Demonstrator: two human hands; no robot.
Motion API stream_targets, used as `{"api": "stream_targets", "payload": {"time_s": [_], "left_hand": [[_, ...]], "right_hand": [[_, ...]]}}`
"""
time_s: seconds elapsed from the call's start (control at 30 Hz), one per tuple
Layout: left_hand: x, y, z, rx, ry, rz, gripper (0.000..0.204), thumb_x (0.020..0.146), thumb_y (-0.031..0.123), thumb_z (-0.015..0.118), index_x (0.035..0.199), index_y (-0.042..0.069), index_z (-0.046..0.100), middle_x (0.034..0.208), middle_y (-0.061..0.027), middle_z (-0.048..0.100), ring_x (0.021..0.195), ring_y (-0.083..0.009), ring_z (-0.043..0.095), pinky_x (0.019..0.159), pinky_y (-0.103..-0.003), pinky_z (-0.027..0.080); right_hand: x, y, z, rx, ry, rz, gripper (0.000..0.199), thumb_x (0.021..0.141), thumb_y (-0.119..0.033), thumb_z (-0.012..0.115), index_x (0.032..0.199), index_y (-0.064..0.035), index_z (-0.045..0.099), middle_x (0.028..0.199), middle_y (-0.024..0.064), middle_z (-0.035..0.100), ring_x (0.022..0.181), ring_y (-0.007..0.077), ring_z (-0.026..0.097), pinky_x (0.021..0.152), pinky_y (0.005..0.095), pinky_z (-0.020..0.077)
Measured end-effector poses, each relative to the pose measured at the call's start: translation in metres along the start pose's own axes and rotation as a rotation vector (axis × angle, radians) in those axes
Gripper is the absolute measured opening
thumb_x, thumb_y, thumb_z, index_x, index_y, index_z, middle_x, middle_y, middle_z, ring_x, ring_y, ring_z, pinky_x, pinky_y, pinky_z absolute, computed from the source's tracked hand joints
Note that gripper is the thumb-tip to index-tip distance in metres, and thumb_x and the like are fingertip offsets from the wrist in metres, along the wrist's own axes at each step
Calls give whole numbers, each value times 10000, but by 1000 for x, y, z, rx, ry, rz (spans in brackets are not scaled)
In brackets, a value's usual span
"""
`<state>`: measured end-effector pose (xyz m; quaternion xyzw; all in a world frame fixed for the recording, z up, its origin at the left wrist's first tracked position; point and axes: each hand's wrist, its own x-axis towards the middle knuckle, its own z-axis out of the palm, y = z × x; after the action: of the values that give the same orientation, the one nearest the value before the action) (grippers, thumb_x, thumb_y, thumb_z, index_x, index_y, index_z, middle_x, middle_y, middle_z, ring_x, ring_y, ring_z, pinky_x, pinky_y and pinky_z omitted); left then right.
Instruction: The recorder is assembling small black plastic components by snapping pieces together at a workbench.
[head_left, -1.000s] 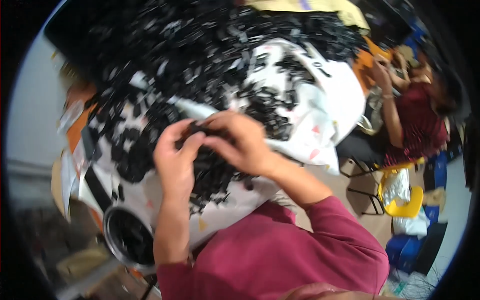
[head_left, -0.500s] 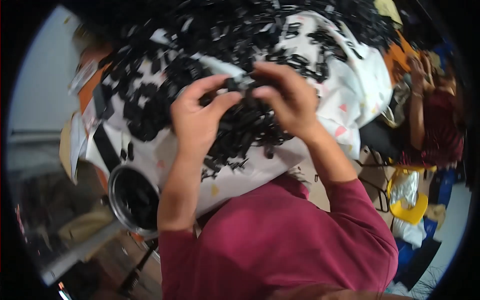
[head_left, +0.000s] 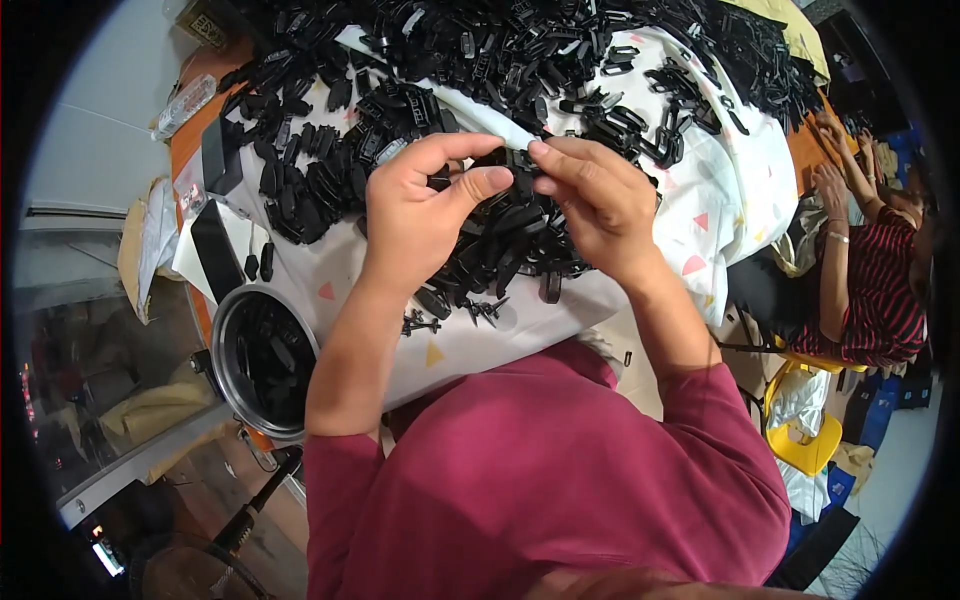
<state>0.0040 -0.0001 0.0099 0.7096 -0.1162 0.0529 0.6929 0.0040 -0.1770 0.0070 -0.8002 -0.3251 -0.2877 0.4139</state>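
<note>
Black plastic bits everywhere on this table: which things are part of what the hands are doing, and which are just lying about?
In the work:
- small black plastic piece, pinched between left hand and right hand
- heap of black plastic pieces on the patterned white cloth
- round metal tin holding more pieces

Lying about:
- yellow chair
- another person's striped sleeve

Orange table (head_left: pixel 188 150) under a white patterned cloth (head_left: pixel 720 190) — yellow chair (head_left: pixel 805 445) beside it.
</note>
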Motion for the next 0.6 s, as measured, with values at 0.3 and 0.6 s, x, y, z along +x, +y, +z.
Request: {"api": "stream_targets", "payload": {"time_s": [0.3, 0.6], "left_hand": [[-13, -15, 36, -545, 173, -221, 296, 783, 151, 659, 1029, 0, 592, 809, 14, 587, 566, -9, 401, 496, -145, 309], [-14, -38, 7, -672, 125, -383, 220, 825, 151, 600, 993, 9, 582, 696, 18, 539, 524, -40, 415, 474, -163, 317]], "right_hand": [[-9, -4, 16, -312, 91, -80, 316, 633, 24, 693, 936, -35, 624, 839, 92, 598, 681, 209, 570, 552, 274, 467], [-10, 11, 18, 544, -334, 869, 285, 743, -149, 687, 963, 1, 586, 717, -12, 561, 597, 64, 517, 531, 211, 426]]}}
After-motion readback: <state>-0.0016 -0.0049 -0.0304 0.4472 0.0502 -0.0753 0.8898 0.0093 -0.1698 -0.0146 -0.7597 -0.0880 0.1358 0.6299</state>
